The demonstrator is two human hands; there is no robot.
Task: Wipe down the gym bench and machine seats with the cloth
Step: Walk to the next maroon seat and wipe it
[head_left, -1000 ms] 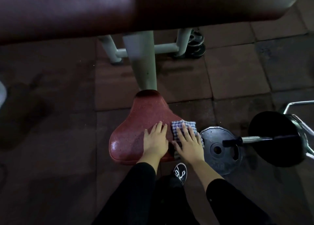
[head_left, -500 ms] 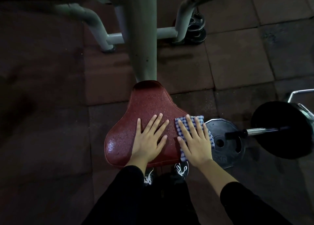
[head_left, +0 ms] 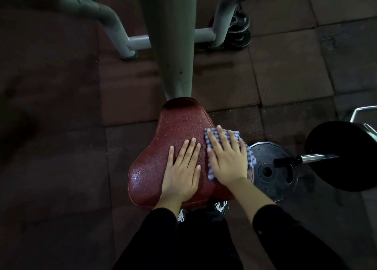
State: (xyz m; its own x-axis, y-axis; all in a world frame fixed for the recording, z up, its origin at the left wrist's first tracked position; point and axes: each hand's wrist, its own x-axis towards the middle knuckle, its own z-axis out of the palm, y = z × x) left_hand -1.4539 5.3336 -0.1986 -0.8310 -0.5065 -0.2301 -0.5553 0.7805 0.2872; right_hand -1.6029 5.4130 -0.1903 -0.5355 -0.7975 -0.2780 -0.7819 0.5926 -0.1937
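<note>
Fingers [head_left: 221,141] of right hand [head_left: 227,161] straight, pressing checked cloth [head_left: 230,153] flat on right side of red seat [head_left: 173,131]; nothing gripped. Left hand [head_left: 181,172] flat on seat just beside it, fingers spread. Weight plate [head_left: 273,172] on floor [head_left: 61,147] right of seat.

Dim light, dark reddish rubber floor tiles [head_left: 289,70], grey metal frame tubes [head_left: 140,39]

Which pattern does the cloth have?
Blue and white checks, on the cloth in the head view.
</note>
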